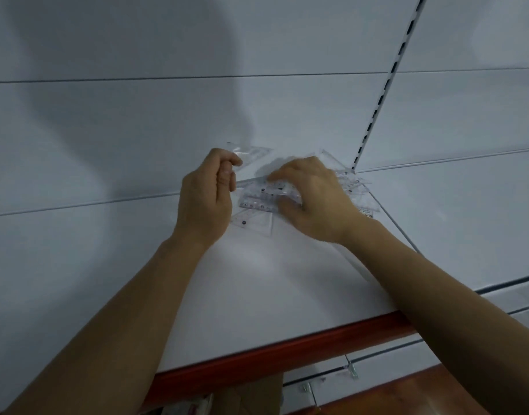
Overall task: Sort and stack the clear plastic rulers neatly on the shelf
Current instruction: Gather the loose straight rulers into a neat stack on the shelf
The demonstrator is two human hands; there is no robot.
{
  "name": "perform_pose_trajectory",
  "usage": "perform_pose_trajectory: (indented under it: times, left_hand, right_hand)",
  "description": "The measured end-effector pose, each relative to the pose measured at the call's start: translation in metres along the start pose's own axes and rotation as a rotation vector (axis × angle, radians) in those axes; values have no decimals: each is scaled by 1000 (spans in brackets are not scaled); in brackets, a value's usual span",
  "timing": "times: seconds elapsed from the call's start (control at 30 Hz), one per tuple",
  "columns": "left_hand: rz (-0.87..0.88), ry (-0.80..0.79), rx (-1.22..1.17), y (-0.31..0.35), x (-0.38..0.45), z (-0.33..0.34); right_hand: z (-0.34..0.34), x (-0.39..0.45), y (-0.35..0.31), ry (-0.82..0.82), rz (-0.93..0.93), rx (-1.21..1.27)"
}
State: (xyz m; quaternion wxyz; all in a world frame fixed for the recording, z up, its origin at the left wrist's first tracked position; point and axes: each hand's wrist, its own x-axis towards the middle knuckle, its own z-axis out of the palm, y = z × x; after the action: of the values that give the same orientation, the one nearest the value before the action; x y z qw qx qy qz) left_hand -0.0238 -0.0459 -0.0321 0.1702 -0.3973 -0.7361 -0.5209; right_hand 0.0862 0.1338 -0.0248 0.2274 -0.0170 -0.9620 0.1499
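Observation:
A loose heap of clear plastic rulers and set squares (258, 202) lies on the white shelf (272, 280), near its back wall. My left hand (207, 196) pinches a clear triangular set square (251, 152) between thumb and fingers, holding it above the heap. My right hand (311, 196) reaches over the heap with its fingers curled round a straight clear ruler (279, 187). More clear pieces (357, 187) stick out from behind my right hand, partly hidden by it.
The shelf has a red front edge (287, 348). A slotted upright rail (386, 85) runs up the back wall at the right. A neighbouring white shelf (454, 211) continues to the right. Lower shelves and small items show below.

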Motion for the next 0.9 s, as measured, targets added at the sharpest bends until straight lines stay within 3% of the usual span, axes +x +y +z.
perform_pose_trajectory:
  times: [0.13,0.33,0.43,0.53,0.73,0.9]
  left_hand:
    - [39,44,0,1,1,-1]
    - [68,22,-3,0,-1,1]
    - [48,56,-16,0,-1,-2]
    - [59,64,-61,1,1,-2]
    - [146,15,-8,13,-4,6]
    - [252,-119,67,32,-12,14]
  right_hand:
    - [3,6,-16,-346,-143,-293]
    - [-7,32,-22,-472,-61,-341]
    - [-11,30,-17,-300,-31,-129]
    - [-20,19,-10,-67,172,166]
    - [-28,-36,1,137,460,428]
    - [-63,-100,37,235,604,572]
